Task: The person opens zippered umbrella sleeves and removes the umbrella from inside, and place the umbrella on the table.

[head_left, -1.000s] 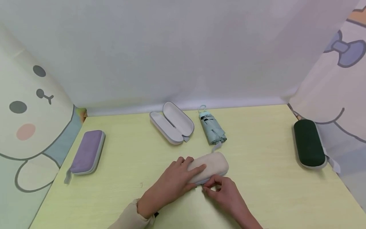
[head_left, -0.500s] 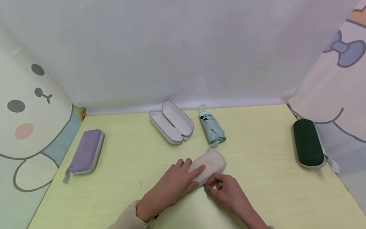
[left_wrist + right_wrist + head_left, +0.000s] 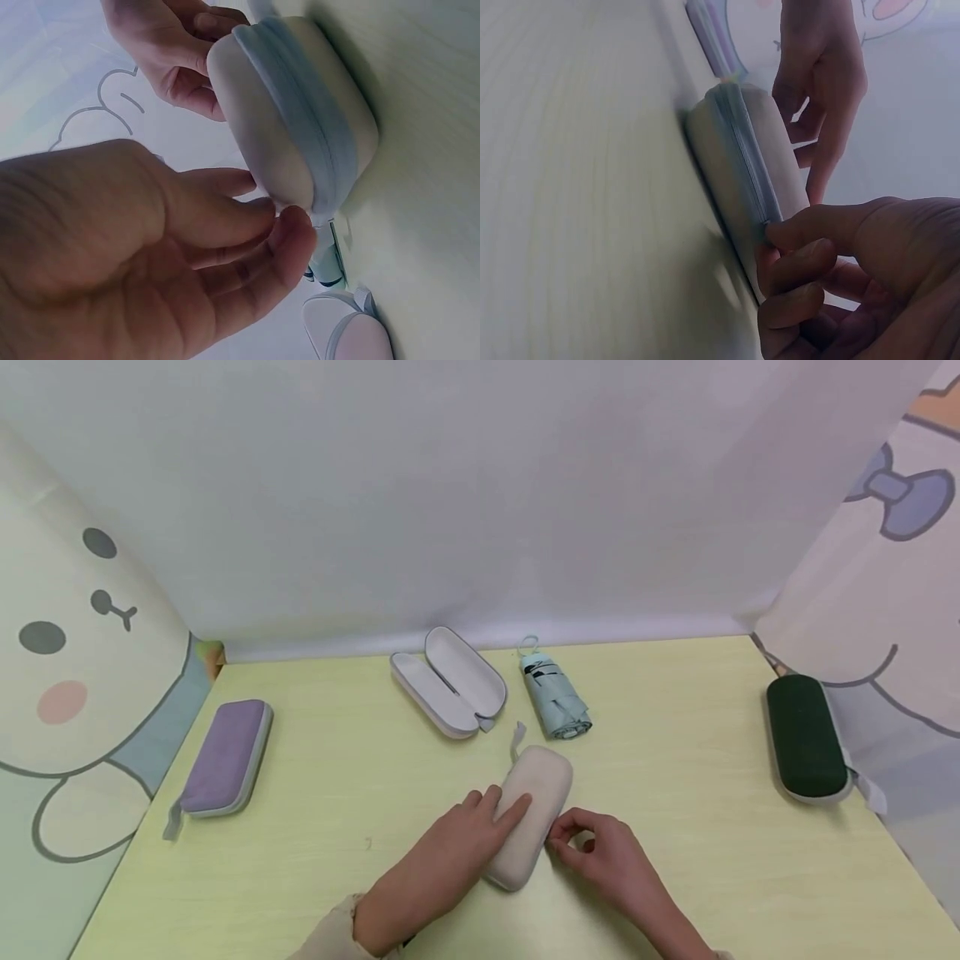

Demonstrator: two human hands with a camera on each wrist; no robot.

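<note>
A cream zip glasses case (image 3: 536,827) with a pale blue-grey zip band (image 3: 300,97) sits closed on the table, slanted, its strap (image 3: 517,739) at the far end. My left hand (image 3: 442,860) holds it from the left, one finger lying across the top. In the left wrist view, that hand's fingertips (image 3: 292,225) touch the case's edge beside the zip. On the other side, my right hand (image 3: 603,856) pinches at the zip with thumb and forefinger. The right wrist view shows these fingers on the zip line; the zip pull is mostly hidden.
Behind the case lie an opened white glasses case (image 3: 468,672) and a folded light blue umbrella (image 3: 557,697). A purple zip case (image 3: 225,760) is at the left table edge, a dark green one (image 3: 806,739) at the right. A white curtain (image 3: 480,493) hangs behind the table.
The cream case has turned counterclockwise, its strap end swinging left and its near end coming toward me. My right hand has shifted slightly right, still at the zip.
</note>
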